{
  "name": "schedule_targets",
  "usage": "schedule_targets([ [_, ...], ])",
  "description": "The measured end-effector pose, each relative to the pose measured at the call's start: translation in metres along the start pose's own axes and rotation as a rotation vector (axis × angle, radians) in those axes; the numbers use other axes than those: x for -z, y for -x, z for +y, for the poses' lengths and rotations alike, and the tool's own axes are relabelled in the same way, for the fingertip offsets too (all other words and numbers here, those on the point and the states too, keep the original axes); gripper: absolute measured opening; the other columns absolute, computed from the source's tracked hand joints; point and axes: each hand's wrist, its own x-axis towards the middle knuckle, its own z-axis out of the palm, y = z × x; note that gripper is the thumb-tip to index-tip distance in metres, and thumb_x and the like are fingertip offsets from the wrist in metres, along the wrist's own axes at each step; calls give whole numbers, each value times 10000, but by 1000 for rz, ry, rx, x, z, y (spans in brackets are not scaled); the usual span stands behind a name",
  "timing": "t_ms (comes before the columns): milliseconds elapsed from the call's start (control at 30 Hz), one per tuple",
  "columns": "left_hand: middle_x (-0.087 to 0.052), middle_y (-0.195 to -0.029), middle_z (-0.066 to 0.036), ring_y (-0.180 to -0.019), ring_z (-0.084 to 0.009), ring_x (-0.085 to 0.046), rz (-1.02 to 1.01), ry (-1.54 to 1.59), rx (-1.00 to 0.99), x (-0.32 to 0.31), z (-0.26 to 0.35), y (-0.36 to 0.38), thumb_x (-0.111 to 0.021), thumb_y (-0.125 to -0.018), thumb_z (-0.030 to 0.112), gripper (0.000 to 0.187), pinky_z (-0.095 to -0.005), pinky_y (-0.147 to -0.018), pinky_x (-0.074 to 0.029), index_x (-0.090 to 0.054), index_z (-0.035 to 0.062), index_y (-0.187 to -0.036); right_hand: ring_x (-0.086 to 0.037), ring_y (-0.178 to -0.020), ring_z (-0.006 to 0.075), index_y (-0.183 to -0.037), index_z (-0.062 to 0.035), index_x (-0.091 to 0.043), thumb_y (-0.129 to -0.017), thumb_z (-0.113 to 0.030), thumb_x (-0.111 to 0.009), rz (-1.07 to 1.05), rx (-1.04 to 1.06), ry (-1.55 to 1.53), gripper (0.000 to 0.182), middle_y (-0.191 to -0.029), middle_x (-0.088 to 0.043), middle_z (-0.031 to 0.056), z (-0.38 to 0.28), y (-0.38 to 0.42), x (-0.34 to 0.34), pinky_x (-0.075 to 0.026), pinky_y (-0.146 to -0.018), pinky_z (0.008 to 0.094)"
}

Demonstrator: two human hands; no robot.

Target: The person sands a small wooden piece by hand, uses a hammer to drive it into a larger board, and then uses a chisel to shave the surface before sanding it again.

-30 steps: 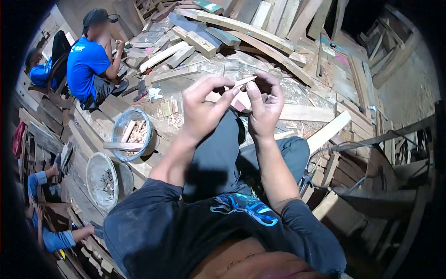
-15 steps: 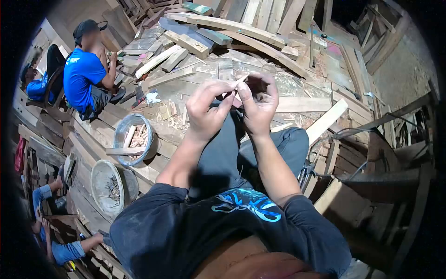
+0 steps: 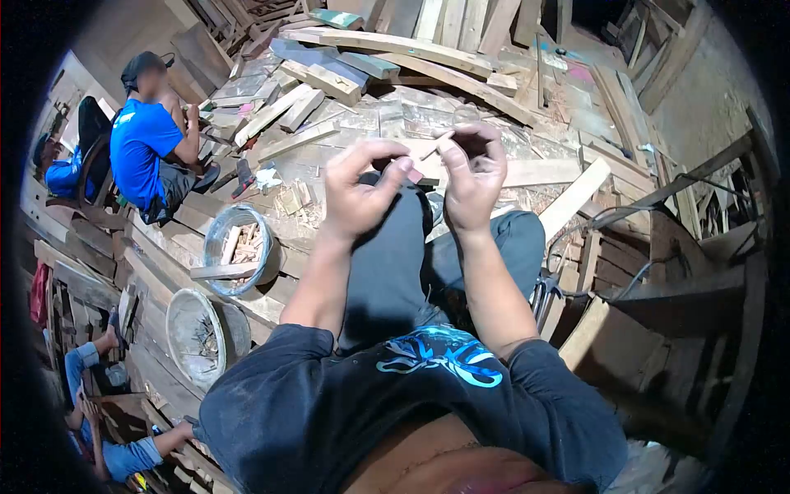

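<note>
My right hand (image 3: pixel 473 185) pinches a short, thin wooden stick (image 3: pixel 434 146) between thumb and fingers, its free end pointing towards the other hand. My left hand (image 3: pixel 360 188) is curled, with a small pinkish piece (image 3: pixel 415 175) at its thumb tip; the rest of that piece is hidden behind the fingers. A small gap separates the two hands. Both are raised above my bent knees, over the dark trousers (image 3: pixel 383 263).
To the left stand a bucket (image 3: pixel 274 247) of wooden sticks with a strip across it and a pale bucket (image 3: pixel 234 333) with dark bits inside. A hammer (image 3: pixel 243 177) lies beyond. Planks (image 3: pixel 403 41) are piled ahead. A person in blue (image 3: pixel 146 152) sits at left; others sit nearby.
My hands have moved apart from where they met around the stick. The stick now stays in my right hand, with its end clear of my left fingers.
</note>
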Motion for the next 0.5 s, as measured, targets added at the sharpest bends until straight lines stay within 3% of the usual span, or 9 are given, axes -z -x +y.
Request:
schedule_targets([
  [133, -708, -863, -28, -736, -74, -607, 34, 204, 323, 24, -33, 2, -713, -917, 76, 108, -226, -670, -476, -719, -8, -984, -639, -834, 161, -1086, -40, -524, -909, 14, -530, 120, 50, -40, 186, -898, -622, 76, 18, -23, 42, -499, -719, 269],
  [233, -698, -849, -45, -719, -90, -597, -6, 168, 506, 43, -92, 10, -676, -953, 106, 125, -243, -657, -476, -708, -10, -990, -596, -713, 166, -1099, -64, -505, -918, 3, -447, 343, -134, -84, 201, -895, -584, 80, 31, -42, 83, -491, -647, 288],
  [400, -710, -860, -24, -756, -88, -600, -96, -54, 842, 52, -228, 54, -690, -956, 205, 210, -264, -708, -477, -721, 5, -1015, -398, -597, 91, -1166, -59, -509, -946, -36, -421, 376, -295, 31, 237, -848, -516, 55, 97, -53, 152, -332, -543, 266],
  [467, -714, -951, -43, -804, -96, -606, -71, -115, 909, 47, -288, 75, -697, -950, 256, 281, -271, -723, -474, -707, -4, -1056, -495, -694, 123, -1170, -41, -544, -963, -86, -480, 350, -425, 187, 221, -918, -568, 77, 143, -50, 188, -421, -627, 283],
  [500, -713, -977, -52, -827, -102, -611, -12, -138, 954, 41, -318, 86, -701, -946, 268, 303, -271, -735, -477, -703, -8, -1071, -489, -695, 101, -1205, -38, -548, -973, -106, -504, 323, -483, 398, 246, -902, -555, 59, 170, -47, 201, -409, -624, 264],
])
